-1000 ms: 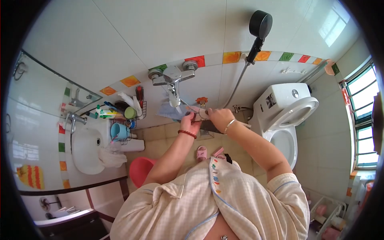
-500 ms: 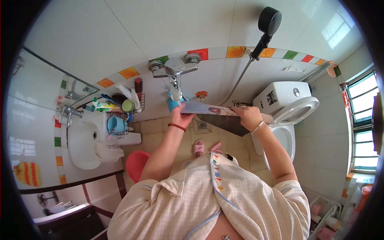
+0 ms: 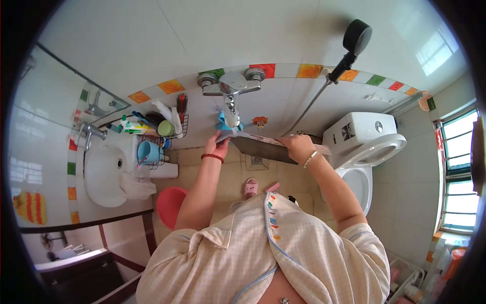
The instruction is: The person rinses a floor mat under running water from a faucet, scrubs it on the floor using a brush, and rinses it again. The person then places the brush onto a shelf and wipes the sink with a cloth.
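A thin, floppy mat (image 3: 263, 148) with a dark underside and a patterned top hangs between my two hands. At its left end, just below the wall faucet (image 3: 232, 99), my left hand (image 3: 217, 145) is closed on the edge. My right hand (image 3: 299, 147) grips the upper edge toward the right end. Water seems to run from the spout onto the mat's left end. Behind that end a blue item (image 3: 223, 121) shows against the wall, partly hidden.
A sink (image 3: 106, 172) and a wire rack with a blue cup (image 3: 148, 152) are on the left. A pink basin (image 3: 170, 205) stands on the floor. On the right is a toilet (image 3: 359, 134) with its lid raised. A black shower head (image 3: 357, 37) hangs above.
The bunched mat has been spread out between my hands, which have moved apart. Since half a second ago its left end has shifted under the faucet, and its top has tilted away from view.
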`<state>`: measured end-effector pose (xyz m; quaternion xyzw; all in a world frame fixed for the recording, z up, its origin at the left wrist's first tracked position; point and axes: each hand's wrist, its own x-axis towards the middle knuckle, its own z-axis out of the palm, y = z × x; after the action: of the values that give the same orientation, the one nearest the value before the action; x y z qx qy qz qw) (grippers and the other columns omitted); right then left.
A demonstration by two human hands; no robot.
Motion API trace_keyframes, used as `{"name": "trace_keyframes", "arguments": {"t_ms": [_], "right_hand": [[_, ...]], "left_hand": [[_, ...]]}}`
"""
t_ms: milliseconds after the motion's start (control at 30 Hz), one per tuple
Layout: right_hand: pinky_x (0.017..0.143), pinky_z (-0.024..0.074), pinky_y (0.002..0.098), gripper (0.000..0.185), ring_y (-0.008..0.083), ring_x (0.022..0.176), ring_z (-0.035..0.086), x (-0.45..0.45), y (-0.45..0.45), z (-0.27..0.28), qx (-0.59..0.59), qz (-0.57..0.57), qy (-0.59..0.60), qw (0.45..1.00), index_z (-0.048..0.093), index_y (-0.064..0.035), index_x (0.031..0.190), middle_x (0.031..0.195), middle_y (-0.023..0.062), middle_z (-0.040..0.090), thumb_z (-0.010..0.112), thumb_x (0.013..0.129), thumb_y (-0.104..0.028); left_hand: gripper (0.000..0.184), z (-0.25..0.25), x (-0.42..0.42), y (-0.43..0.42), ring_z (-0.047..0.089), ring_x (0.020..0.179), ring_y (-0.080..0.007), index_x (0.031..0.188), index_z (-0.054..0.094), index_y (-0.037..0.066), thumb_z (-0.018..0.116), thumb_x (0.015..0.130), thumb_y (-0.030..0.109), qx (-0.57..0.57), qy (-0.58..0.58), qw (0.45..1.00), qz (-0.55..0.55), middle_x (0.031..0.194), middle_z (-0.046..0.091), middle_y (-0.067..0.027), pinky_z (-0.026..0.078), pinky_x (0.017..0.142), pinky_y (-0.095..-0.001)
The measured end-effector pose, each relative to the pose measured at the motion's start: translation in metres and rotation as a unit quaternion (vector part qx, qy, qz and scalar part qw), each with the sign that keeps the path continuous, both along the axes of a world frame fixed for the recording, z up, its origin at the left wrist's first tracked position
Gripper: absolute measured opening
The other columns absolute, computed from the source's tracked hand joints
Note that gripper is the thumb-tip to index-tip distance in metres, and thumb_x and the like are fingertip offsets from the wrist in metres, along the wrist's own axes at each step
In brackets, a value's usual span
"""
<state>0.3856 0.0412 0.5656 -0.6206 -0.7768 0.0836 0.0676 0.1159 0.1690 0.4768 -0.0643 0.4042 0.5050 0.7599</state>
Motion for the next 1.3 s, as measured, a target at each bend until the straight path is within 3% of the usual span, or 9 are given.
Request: {"name": "trace_keyframes", "arguments": {"t_ms": [100,200,267,333,500,667,900,1267,1300], "right_hand": [[0.060,0.0474,0.0395,0.030,0.0279,0.071,0.061,-0.028,0.026,-0.006,-0.013,0.020,0.002,1.000,0.060,-0.0156,0.097,0.073,0.0110,0.062,0.052,0.069,-0.009],[0.061,0.0478,0.0400,0.027,0.0286,0.072,0.061,-0.054,0.046,-0.006,-0.047,0.045,-0.011,0.998,0.061,-0.0152,0.095,0.074,0.0115,0.062,0.052,0.070,-0.010],[0.061,0.0479,0.0401,0.026,0.0289,0.072,0.061,-0.073,0.053,0.003,-0.046,0.063,-0.006,0.997,0.061,-0.0151,0.094,0.074,0.0114,0.062,0.051,0.070,-0.010],[0.060,0.0480,0.0402,0.024,0.0292,0.072,0.062,-0.089,0.061,0.008,-0.043,0.081,-0.002,0.996,0.061,-0.0149,0.092,0.075,0.0114,0.062,0.051,0.070,-0.010],[0.061,0.0485,0.0401,0.021,0.0289,0.071,0.062,-0.116,0.079,0.008,-0.007,0.127,0.029,0.991,0.060,-0.0143,0.090,0.074,0.0108,0.062,0.051,0.071,-0.012],[0.060,0.0490,0.0408,0.018,0.0295,0.071,0.062,-0.129,0.094,0.013,0.040,0.126,0.076,0.988,0.059,-0.0125,0.087,0.073,0.0116,0.063,0.054,0.069,-0.010],[0.065,0.0504,0.0399,0.021,0.0283,0.075,0.063,-0.107,0.093,0.025,-0.084,0.135,-0.049,0.986,0.060,-0.0092,0.089,0.077,0.0134,0.063,0.054,0.069,-0.008],[0.064,0.0487,0.0398,0.021,0.0267,0.074,0.062,-0.112,0.091,0.003,0.028,0.096,-0.029,0.995,0.060,-0.0149,0.088,0.077,0.0091,0.062,0.056,0.068,-0.009],[0.062,0.0482,0.0408,0.020,0.0282,0.073,0.061,-0.115,0.093,0.001,0.033,0.106,0.035,0.993,0.059,-0.0146,0.088,0.075,0.0104,0.062,0.056,0.070,-0.010]], "left_hand": [[0.022,0.027,0.000,-0.008,0.053,0.095,-0.0309,0.103,0.047,-0.007,0.050,0.084,0.004,0.022,-0.003,0.993,0.120,0.105,0.051,-0.0208,0.047,0.085,-0.0451],[0.027,0.053,0.003,-0.012,0.048,0.102,-0.0309,0.106,0.044,-0.006,0.053,0.083,0.007,-0.007,-0.005,0.999,0.040,0.110,0.047,-0.0200,0.041,0.091,-0.0510],[0.030,0.049,0.002,-0.007,0.043,0.108,-0.0321,0.109,0.041,-0.005,0.052,0.084,0.007,-0.013,0.011,0.994,-0.107,0.115,0.043,-0.0193,0.034,0.094,-0.0563],[0.029,0.058,-0.001,-0.010,0.040,0.112,-0.0360,0.111,0.038,-0.006,0.046,0.085,0.003,0.038,0.024,0.994,-0.097,0.118,0.040,-0.0215,0.031,0.095,-0.0595],[0.030,0.076,-0.026,-0.010,0.033,0.118,-0.0421,0.114,0.031,-0.013,0.035,0.086,-0.002,-0.040,-0.045,0.994,-0.093,0.123,0.035,-0.0273,0.027,0.098,-0.0616],[0.031,0.063,-0.043,-0.012,0.038,0.114,-0.0432,0.114,0.034,-0.016,0.036,0.085,-0.005,-0.012,-0.086,0.996,-0.015,0.121,0.038,-0.0281,0.033,0.097,-0.0583],[0.028,0.071,-0.058,-0.031,0.042,0.112,-0.0419,0.112,0.037,-0.015,0.033,0.086,-0.007,-0.003,-0.089,0.995,0.044,0.120,0.041,-0.0273,0.037,0.095,-0.0558],[0.040,0.071,-0.113,-0.036,0.027,0.123,-0.0400,0.122,0.021,-0.018,0.024,0.083,-0.010,0.012,-0.096,0.989,0.116,0.131,0.027,-0.0289,0.030,0.102,-0.0518],[0.042,0.075,-0.119,-0.040,0.024,0.124,-0.0412,0.124,0.018,-0.018,0.023,0.083,-0.010,0.021,-0.099,0.987,0.123,0.133,0.023,-0.0291,0.030,0.102,-0.0508]]}}
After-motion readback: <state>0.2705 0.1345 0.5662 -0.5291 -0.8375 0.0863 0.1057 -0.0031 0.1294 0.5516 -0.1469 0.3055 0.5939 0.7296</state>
